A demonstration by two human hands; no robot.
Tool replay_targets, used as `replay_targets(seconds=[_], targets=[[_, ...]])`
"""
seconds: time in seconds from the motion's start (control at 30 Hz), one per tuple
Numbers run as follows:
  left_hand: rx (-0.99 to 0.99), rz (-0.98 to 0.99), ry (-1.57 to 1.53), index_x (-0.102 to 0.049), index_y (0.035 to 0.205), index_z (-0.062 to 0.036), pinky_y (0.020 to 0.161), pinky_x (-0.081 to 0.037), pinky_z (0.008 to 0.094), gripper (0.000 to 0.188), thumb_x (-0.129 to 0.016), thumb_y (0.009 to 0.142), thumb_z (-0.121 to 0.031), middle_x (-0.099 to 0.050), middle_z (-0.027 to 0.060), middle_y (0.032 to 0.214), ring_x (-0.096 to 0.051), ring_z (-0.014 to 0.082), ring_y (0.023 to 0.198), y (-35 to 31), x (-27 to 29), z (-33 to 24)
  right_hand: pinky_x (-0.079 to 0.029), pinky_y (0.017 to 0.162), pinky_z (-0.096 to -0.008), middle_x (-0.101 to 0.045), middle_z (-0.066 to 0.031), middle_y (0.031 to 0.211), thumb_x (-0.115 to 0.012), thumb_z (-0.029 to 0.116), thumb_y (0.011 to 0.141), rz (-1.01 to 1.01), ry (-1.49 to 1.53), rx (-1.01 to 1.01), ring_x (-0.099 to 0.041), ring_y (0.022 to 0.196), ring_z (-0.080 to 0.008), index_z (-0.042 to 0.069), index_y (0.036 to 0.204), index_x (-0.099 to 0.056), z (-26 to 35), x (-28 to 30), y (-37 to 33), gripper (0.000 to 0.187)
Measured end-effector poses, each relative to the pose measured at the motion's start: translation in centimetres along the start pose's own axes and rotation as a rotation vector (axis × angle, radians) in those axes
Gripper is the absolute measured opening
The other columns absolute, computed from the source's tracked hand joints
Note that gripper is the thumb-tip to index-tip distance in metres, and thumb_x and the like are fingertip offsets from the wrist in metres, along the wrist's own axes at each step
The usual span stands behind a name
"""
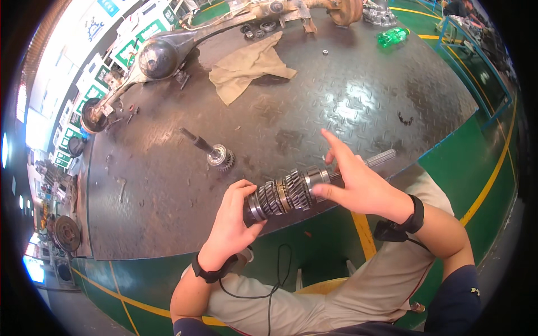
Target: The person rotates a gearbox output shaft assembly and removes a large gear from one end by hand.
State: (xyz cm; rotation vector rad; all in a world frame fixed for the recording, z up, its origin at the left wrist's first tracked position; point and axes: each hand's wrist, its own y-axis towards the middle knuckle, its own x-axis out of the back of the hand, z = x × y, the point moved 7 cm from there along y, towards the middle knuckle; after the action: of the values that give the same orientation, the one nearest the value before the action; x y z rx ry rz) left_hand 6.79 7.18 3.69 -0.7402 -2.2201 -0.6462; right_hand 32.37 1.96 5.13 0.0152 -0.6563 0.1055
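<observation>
Transmission gear shaft (283, 194) is sitting between your left hand (231, 217), gripping one end, and your right hand (361, 187), spreading its fingers, so you should be keeping both ends supported.

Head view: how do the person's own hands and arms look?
The left hand and right hand are ungloved. A black band circles the left wrist, with a thin black cable beside it; another black band and a dark, blocky unit sit at the right wrist. Dark navy sleeves show; the right bears a small yellowish mark.
</observation>
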Motion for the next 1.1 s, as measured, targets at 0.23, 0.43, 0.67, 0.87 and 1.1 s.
replay_targets(seconds=[0.23,0.43,0.67,0.87,1.1], targets=[[-0.003,0.001,-0.017,-0.051,0.138,-0.0008,0.112,-0.048,0.0441,0.081,-0.090,0.068,0.003,-0.053,0.0217,0.144,-0.059,0.0406,0.130,-0.2,-0.3,0.1,-0.047,0.104,-0.0502,-0.054,-0.0238,0.130,-0.091,0.030,0.085,-0.039,0.055,-0.012,-0.058,0.117,-0.0415,0.005,0.172,-0.011,-1.1,-0.2,0.3,0.121],[-0.017,0.012,-0.014,-0.051,0.139,-0.0011,0.112,-0.048,0.0441,0.081,-0.090,0.069,0.004,-0.053,0.0218,0.145,-0.059,0.0403,0.130,-0.3,-0.1,0.1,-0.048,0.102,-0.0474,-0.054,-0.0238,0.127,-0.092,0.030,0.083,-0.047,0.073,0.022,-0.059,0.115,-0.0415,0.006,0.173,-0.011,-1.3,-0.1,0.5,0.123],[-0.016,0.023,-0.008,-0.051,0.139,-0.0009,0.111,-0.048,0.0440,0.081,-0.090,0.069,0.005,-0.052,0.0218,0.145,-0.059,0.0402,0.130,-0.2,0.0,0.0,-0.050,0.101,-0.0500,-0.056,-0.0227,0.128,-0.093,0.029,0.081,-0.046,0.097,-0.022,-0.060,0.117,-0.0422,0.007,0.171,-0.019,-1.8,-0.3,0.9,0.119],[-0.019,0.016,-0.006,-0.050,0.140,-0.0008,0.112,-0.049,0.0434,0.082,-0.091,0.069,0.005,-0.052,0.0210,0.145,-0.059,0.0387,0.132,-0.2,-0.2,0.1,-0.048,0.102,-0.0508,-0.054,-0.0225,0.134,-0.094,0.026,0.078,-0.059,-0.014,0.005,-0.059,0.118,-0.0436,0.006,0.159,-0.038,-0.8,-0.2,0.6,0.101],[0.012,0.031,0.004,-0.050,0.142,-0.0002,0.112,-0.049,0.0436,0.080,-0.089,0.072,0.003,-0.053,0.0210,0.145,-0.058,0.0390,0.134,-0.1,-0.1,-0.1,-0.048,0.096,-0.0448,-0.054,-0.0181,0.126,-0.094,0.023,0.074,0.053,-0.279,0.108,-0.059,0.108,-0.0412,0.006,0.146,-0.051,0.1,-0.7,0.5,0.086]])
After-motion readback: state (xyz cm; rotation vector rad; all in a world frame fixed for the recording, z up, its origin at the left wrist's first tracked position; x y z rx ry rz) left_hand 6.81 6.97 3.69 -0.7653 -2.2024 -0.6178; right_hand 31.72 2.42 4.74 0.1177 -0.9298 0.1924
